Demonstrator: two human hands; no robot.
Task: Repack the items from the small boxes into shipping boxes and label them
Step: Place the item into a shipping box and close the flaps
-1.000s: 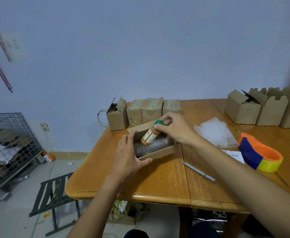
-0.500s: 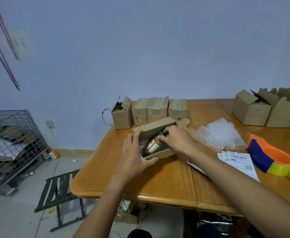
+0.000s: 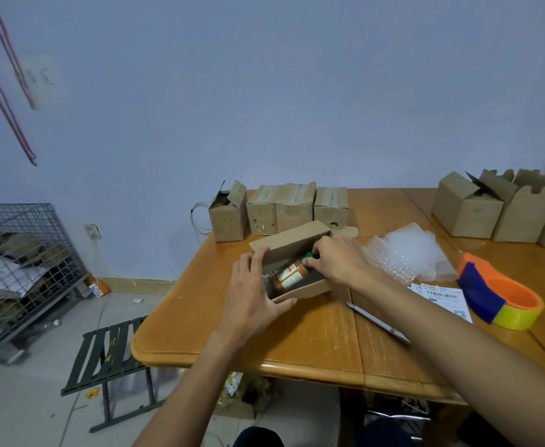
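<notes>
An open cardboard shipping box (image 3: 292, 241) lies on the wooden table (image 3: 313, 337), lined with bubble wrap. Inside it a brown bottle (image 3: 288, 275) with a white label and green cap lies on its side. My right hand (image 3: 337, 259) grips the bottle at its cap end, fingers curled over it. My left hand (image 3: 251, 295) holds the box's left end, thumb along the front wall and fingers over the rim. Several small cardboard boxes (image 3: 279, 209) stand in a row behind the shipping box.
Bubble wrap sheets (image 3: 406, 253) lie right of the box, with printed labels (image 3: 442, 296) and an orange-blue tape dispenser (image 3: 498, 295) beyond. A utility knife (image 3: 377, 321) lies under my right forearm. More boxes (image 3: 497, 208) stand at the far right. A wire cage (image 3: 16, 269) and folding stool (image 3: 109, 353) are on the floor.
My right hand has lowered the bottle from above the box down into it, laying it on its side. My left hand stays on the box's left end.
</notes>
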